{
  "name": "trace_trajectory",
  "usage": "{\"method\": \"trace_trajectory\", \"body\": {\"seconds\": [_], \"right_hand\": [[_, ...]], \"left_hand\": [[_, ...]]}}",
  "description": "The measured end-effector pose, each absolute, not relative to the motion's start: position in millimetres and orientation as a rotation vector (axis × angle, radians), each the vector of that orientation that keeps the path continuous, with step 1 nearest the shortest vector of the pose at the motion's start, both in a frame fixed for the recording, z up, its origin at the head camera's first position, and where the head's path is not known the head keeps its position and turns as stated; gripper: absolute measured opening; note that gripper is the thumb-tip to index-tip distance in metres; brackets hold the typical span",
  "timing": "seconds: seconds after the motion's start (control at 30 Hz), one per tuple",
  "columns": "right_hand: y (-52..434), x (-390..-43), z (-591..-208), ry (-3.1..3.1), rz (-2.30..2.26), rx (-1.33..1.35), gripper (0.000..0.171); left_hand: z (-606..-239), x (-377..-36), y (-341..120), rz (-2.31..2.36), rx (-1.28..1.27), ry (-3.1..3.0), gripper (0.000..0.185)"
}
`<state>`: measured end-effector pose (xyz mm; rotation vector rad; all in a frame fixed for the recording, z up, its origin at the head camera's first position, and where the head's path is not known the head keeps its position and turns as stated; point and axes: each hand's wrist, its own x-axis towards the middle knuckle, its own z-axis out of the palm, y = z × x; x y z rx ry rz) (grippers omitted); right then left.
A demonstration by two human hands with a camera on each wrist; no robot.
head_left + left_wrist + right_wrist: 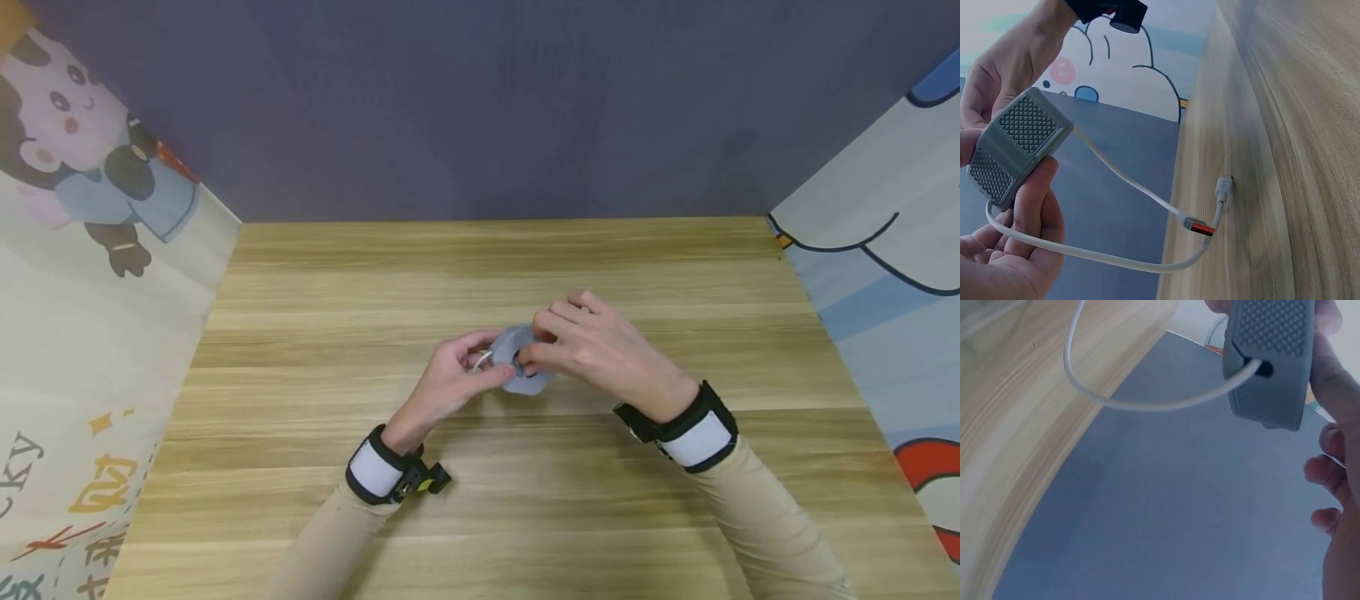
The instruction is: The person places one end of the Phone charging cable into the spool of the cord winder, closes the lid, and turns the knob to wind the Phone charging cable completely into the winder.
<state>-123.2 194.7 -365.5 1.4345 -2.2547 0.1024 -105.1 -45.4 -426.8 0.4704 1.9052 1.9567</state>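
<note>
The wooden counter [525, 275] carries nothing but the work itself, which sits just above its middle, well away from every edge; the purple back wall [480, 100] and the cartoon-printed side panels [90, 250] close it in.

Both hands meet there on a grey case [522, 367]; the right hand [600, 350] curls over it from the far side, thumb and fingers pinching its upper part; the left hand [453, 379] grips it from below and the near side, fingers wrapped round its edge, so neither grip is slack or spread.

The case looks like a small moulded piece with dimpled faces; I judge it light, fairly stiff and not slippery, since the texture gives purchase; the flat dimpled sides seem the best place to hold.

A thin white cable [1116, 181] runs out through a hole in the case's side [1264, 367] and hangs in a loose loop towards the counter; it ends in a plug with an orange insert [1199, 226] and a second small plug [1224, 186]; soft and limp, it should be taken near the plugs, not tugged at the hole.
</note>
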Motion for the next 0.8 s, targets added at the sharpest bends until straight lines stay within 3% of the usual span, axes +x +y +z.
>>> {"method": "trace_trajectory", "body": {"seconds": [0.2, 0.4, 0.8], "right_hand": [[194, -121, -372, -2.258, 0.091, 1.363, 0.022], [188, -120, -381, -2.205, 0.177, 1.262, 0.037], [181, -111, -389, -2.243, 0.281, 1.098, 0.041]], "left_hand": [[-428, -105, -46, 1.982, 0.441, 1.880, 0.052], [-429, -105, -46, 2.008, 0.416, 1.876, 0.052], [-430, -107, -48, 2.048, 0.423, 1.856, 0.052]]}}
